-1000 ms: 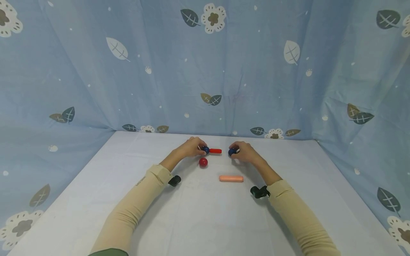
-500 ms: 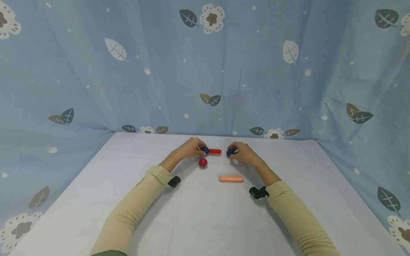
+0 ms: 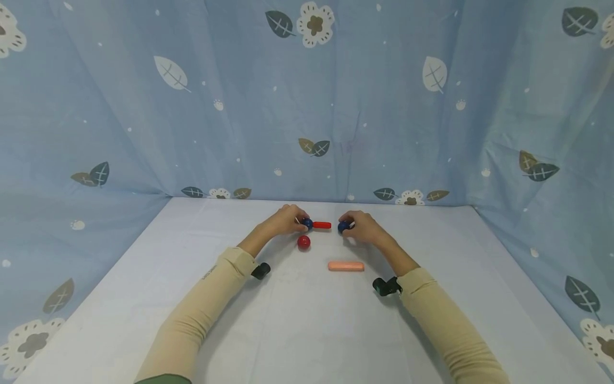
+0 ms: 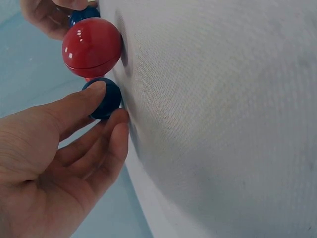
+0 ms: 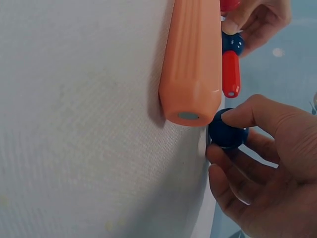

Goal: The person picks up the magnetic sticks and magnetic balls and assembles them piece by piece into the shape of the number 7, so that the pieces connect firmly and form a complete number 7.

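At the far part of the table, my left hand [image 3: 288, 220] pinches a dark blue ball [image 3: 308, 224] between thumb and fingers. A short red rod [image 3: 322, 225] extends from that ball toward the right. Facing its tip across a small gap, my right hand [image 3: 366, 228] pinches a second dark blue ball [image 5: 229, 130]. Just in front of the left hand lies a glossy red ball [image 4: 92, 48] with a seam around it. Nearer to me is a ribbed orange rod [image 5: 192, 64] with a grey metal disc in its end.
A white cloth [image 3: 312, 330] covers the table, which meets a blue patterned curtain [image 3: 336, 106] right behind the hands. Black wrist cameras [image 3: 261, 271] hang under both forearms, the right one close to the orange rod.
My right hand has moved slightly left with its blue ball, narrowing the gap to the red rod. My left hand, the red ball and the orange rod have stayed in place.
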Demonstrator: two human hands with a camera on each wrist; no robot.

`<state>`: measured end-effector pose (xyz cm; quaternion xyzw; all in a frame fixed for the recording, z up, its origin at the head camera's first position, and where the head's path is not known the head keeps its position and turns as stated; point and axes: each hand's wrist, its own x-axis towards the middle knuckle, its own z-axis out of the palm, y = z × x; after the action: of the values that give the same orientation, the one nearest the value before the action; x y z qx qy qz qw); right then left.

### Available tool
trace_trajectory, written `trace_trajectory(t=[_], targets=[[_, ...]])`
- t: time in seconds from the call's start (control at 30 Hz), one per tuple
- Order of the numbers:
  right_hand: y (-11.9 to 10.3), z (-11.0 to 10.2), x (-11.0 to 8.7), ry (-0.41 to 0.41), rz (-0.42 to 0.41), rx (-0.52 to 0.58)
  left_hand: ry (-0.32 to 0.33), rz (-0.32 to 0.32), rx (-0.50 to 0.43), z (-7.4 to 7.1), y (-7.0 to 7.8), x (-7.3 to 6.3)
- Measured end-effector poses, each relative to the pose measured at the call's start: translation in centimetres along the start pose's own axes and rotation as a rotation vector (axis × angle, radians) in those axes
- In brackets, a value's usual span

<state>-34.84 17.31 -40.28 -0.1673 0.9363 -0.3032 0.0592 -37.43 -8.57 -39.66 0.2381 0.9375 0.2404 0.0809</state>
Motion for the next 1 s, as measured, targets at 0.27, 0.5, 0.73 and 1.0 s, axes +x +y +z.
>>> trace_trajectory(t=[0.27,0.5,0.73,1.0], targets=[[-0.23,-0.03,0.23,-0.007,-0.003,-0.010,0.005,0.031,0.002,-0.08,-0.07,0.10],[-0.33,0.15,0.68,-0.016,0.014,-0.015,0.006,0.037,0.006,-0.08,-0.08,0.03],[-0.48,0.47,1.03,-0.019,0.049,-0.005,0.003,0.029,-0.004,-0.04,-0.03,-0.05],[-0.67,0.33,1.02,-0.021,0.039,-0.004,0.002,0.016,-0.009,-0.04,0.04,-0.09]])
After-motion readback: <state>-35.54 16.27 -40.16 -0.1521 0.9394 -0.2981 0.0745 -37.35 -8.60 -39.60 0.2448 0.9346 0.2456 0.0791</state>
